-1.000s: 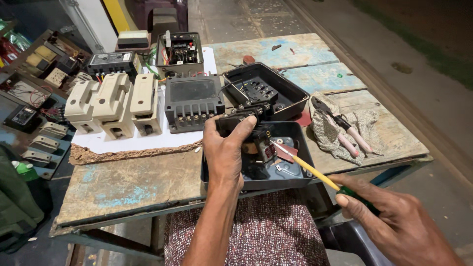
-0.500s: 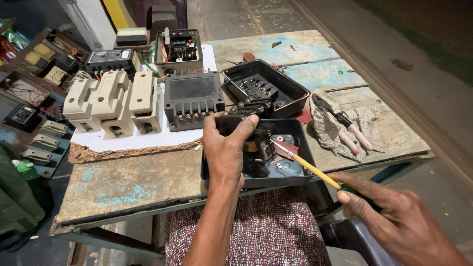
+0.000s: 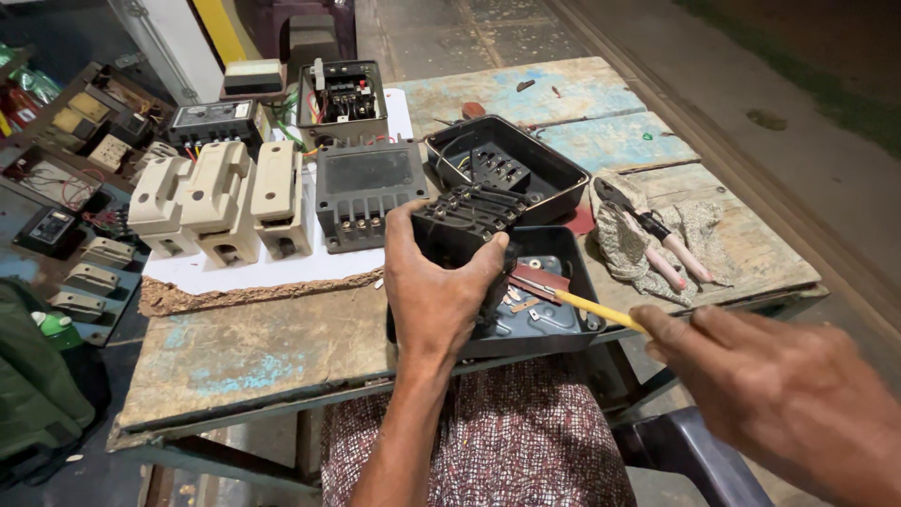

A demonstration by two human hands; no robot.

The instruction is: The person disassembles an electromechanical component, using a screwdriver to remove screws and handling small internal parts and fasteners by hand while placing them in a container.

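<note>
Left hand point(image 3: 434, 299): fingers wrapped around a black terminal block point(image 3: 467, 225), thumb on its near left side, the other fingers curled over its right edge; the block is held tilted at the near left corner of a shallow black tray point(image 3: 568, 330). Right hand point(image 3: 784, 394): at lower right, fingers closed on the handle end of a yellow-shafted screwdriver point(image 3: 591, 308), whose tip reaches into the tray just beside the block. Tray contents: a reddish plate point(image 3: 539, 280) and small loose metal parts, too small to tell apart. Surface point(image 3: 253, 347): worn wood with flaking blue paint. Behind the tray, a second open black housing point(image 3: 507, 167) with a row of contacts inside. To its left, a dark grey finned unit point(image 3: 366, 192); farther left, three cream switch bodies point(image 3: 221, 202) side by side on a white sheet point(image 3: 282, 268). At the rear, an open box with wiring point(image 3: 343, 99) and a black component with a pale label point(image 3: 214, 122). To the right, pliers with pink handles point(image 3: 657, 246) lie on a crumpled cloth point(image 3: 624, 249). A patterned garment point(image 3: 479, 437) shows below the surface edge.
</note>
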